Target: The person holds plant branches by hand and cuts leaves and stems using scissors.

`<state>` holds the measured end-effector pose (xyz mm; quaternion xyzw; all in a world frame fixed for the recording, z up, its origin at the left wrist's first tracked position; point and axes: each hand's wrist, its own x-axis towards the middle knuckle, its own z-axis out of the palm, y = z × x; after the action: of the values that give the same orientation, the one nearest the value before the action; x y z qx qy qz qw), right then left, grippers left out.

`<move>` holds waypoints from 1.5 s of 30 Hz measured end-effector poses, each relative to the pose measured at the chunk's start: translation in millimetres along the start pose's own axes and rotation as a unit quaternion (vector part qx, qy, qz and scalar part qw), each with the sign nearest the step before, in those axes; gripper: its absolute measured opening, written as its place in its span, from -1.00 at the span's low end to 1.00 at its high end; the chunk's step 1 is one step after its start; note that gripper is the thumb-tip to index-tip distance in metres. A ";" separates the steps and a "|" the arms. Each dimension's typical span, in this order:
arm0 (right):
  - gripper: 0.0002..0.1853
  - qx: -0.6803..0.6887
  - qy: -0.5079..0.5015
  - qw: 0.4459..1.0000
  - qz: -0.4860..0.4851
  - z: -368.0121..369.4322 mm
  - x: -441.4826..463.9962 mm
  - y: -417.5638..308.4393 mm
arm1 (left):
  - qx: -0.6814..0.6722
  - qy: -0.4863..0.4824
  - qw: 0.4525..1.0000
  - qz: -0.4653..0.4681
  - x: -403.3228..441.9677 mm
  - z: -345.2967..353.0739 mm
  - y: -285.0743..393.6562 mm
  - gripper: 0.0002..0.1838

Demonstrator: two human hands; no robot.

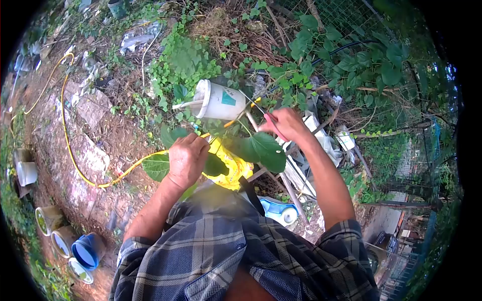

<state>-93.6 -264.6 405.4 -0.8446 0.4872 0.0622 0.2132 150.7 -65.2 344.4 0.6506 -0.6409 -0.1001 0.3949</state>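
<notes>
Just past the plaid shirt [201, 251], mid-frame, L hand [187, 159] has fingers bunched tight among lg. leaves [268, 153], can't tell exactly what's pinched; R hand [287, 125], ctr.-right, has fingers curled round red-handled scissors [271, 120]. Leaves & L hand partly block the yellow bag [231, 168], ctr., w/ a blue-&-white item [276, 209] lower ctr. Farther: white bucket [226, 103] upper ctr., yellow hose [65, 125] looping left, netting [344, 20] upper R.
</notes>
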 end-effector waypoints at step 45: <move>-0.60 -0.051 0.190 0.980 -0.020 71.1 -52.9 -18.0 | -0.125 -0.001 0.990 -0.062 36.6 19.4 -14.2 -0.88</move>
<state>-98.4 -184.7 363.3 -0.8602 0.4984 -0.0789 0.0744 154.9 -108.1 336.1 0.6347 -0.5822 -0.2046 0.4651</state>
